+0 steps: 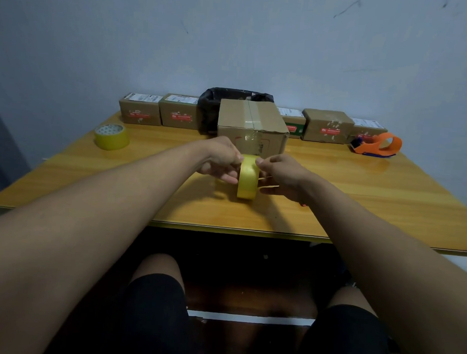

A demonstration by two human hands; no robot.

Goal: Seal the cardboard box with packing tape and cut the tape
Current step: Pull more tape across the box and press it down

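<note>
Head view: a roll of yellow tape [247, 177] is held on edge between both hands, just above the table [388, 190], toward the middle of its near half. The left hand [219, 160] is closed around the left side of the roll, with the thumb laid on the top of the rim and a finger seen underneath at the roll's left face. The right hand [283, 176] is curled against the right side of the roll, its thumb tip pressed on the top of the rim close to the left thumb; thin pale strips are seen by its fingers, though whether they are tape cannot be told. Both grips are closed on the roll, with no gap visible between fingers and tape. The cardboard box [252, 126] stands just behind the hands, toward the middle of the far edge, with its top flaps shut and a clear strip of tape already running along the top seam and down the front face. A second roll of yellow tape [112, 136] lies flat near the far left corner. An orange tape dispenser [377, 145] rests near the far right corner. A row of small cardboard parcels [160, 113] is lined along the far edge on both sides of the box, and a black bag [211, 105] sits behind the box's left side.
</note>
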